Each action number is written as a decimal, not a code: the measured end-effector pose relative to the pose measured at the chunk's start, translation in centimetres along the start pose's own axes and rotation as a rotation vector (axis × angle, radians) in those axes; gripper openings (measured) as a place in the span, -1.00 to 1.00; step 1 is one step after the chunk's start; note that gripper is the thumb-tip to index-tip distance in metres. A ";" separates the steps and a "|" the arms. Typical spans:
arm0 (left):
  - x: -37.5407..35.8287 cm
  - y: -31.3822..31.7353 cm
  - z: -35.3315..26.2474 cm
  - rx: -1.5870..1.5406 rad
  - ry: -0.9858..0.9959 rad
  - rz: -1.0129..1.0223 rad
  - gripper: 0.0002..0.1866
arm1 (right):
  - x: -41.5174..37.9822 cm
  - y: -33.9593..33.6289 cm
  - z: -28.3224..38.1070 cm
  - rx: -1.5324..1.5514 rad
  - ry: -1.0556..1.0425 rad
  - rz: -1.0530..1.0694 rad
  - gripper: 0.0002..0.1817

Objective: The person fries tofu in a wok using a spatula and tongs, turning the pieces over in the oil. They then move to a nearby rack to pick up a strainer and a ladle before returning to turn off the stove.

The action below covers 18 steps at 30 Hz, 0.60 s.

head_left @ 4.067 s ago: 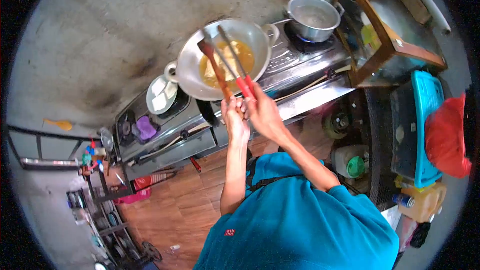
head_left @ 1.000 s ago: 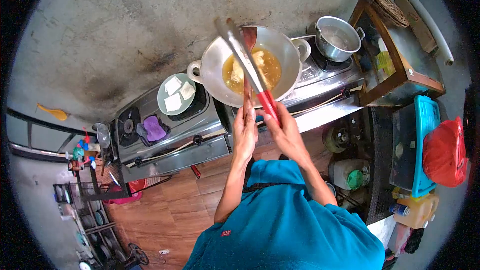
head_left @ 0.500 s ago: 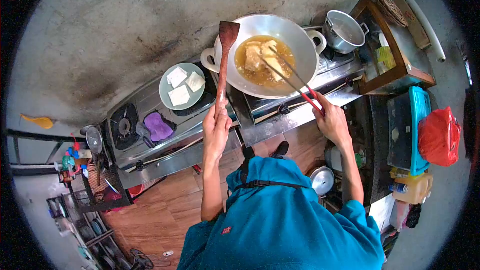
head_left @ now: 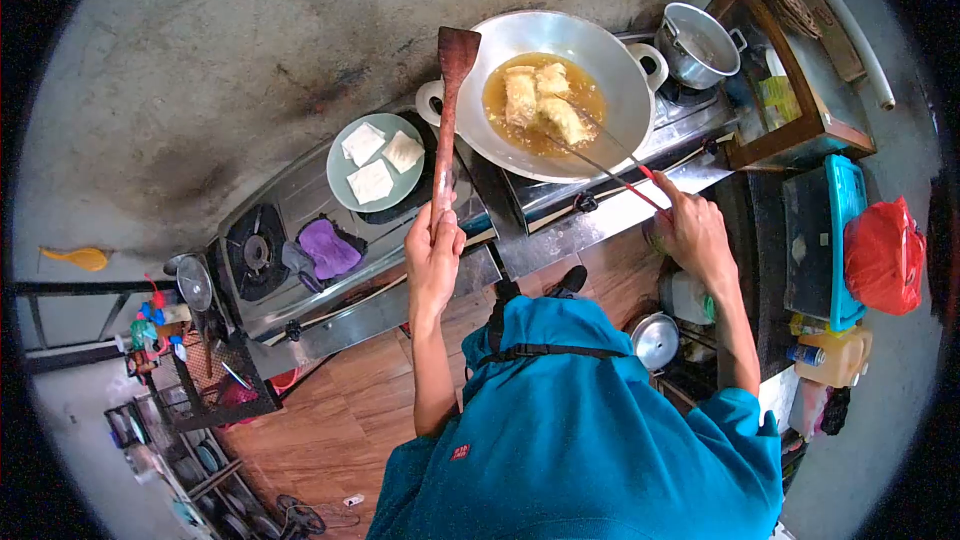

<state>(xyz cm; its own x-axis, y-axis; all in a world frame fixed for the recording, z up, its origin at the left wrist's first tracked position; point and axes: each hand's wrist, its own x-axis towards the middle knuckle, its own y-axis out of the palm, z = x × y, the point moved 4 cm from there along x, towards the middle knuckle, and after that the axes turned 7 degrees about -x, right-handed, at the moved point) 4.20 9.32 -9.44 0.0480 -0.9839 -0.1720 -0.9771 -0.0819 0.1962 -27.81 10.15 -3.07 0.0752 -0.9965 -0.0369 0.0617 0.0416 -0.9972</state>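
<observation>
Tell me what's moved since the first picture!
The left hand, gripping the reddish-brown wooden spatula, moved left; the right hand moved right, lowering the red-handled metal tongs to the golden oil. Neither let go. Three white slabs stayed on the round pale-green plate.

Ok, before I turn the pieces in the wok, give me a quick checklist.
1. Tongs in the right hand: ok, arms reaching into the oil by the nearest piece.
2. Wooden spatula clear of the oil: ok, raised in the left hand.
3. Undersides done: cannot tell, hidden.
4. Flame under the wok: cannot tell, out of sight.
5. Purple cloth away from the wok: ok, beside the far-left burner.
</observation>
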 end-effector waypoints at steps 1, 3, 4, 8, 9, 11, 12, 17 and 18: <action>0.2 0.0 0.1 -0.002 -0.002 0.007 -0.62 | 0.2 0.2 -0.1 -0.022 -0.016 0.019 -0.36; 0.4 -0.1 0.2 0.019 0.014 0.013 -0.61 | 0.6 0.6 -0.3 -0.075 -0.046 0.003 -0.35; 0.4 -0.1 0.0 0.019 0.008 0.011 -0.61 | 0.7 0.8 -0.2 -0.124 -0.083 -0.012 -0.34; 0.4 -0.2 -0.4 -0.010 -0.045 0.006 -0.68 | 1.2 0.0 0.3 -0.178 -0.065 0.034 -0.36; 0.3 -0.2 -0.3 -0.014 -0.045 0.006 -0.68 | 1.3 0.1 0.6 -0.208 -0.064 0.047 -0.36; 0.3 -0.2 -0.2 0.000 -0.060 0.006 -0.68 | 1.5 0.9 1.0 -0.221 -0.097 -0.004 -0.39; 0.3 -0.2 -0.2 0.013 -0.064 0.008 -0.68 | 1.6 1.3 1.3 -0.236 -0.130 -0.066 -0.42; 0.4 0.0 0.1 0.032 -0.024 0.010 -0.62 | 2.5 2.3 2.5 -0.254 -0.113 -0.071 -0.38; 0.3 0.1 -0.1 0.019 -0.042 0.014 -0.64 | 2.6 2.2 2.5 -0.244 -0.117 -0.075 -0.37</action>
<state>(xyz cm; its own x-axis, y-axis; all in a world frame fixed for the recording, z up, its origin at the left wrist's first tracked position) 4.15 9.03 -9.33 0.0255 -0.9774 -0.2100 -0.9815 -0.0644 0.1805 -24.94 7.84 -5.23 0.1947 -0.9804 0.0307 -0.1688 -0.0643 -0.9836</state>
